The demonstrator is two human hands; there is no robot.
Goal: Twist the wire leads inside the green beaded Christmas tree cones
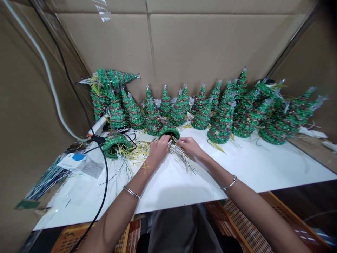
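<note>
A small green tinsel Christmas tree [178,133] lies on its side in front of me, its hollow base facing my hands. From that base a bundle of thin white wires [181,156] spills forward over the white tabletop [168,195]. My left hand [159,149] is closed at the left edge of the opening, with its fingers pinched on the wires. On the other side my right hand [190,147] also pinches wires, thumb and forefinger together near the bundle's upper end. Which single strands each hand grips is too small to make out.
Several upright tinsel trees [201,117] line the back. Another tree [116,144] lies on its side at left, beside scattered yellow wire scraps [140,151]. A black cable [106,172] hangs across the left side. Orange crates [252,221] stand below the table edge.
</note>
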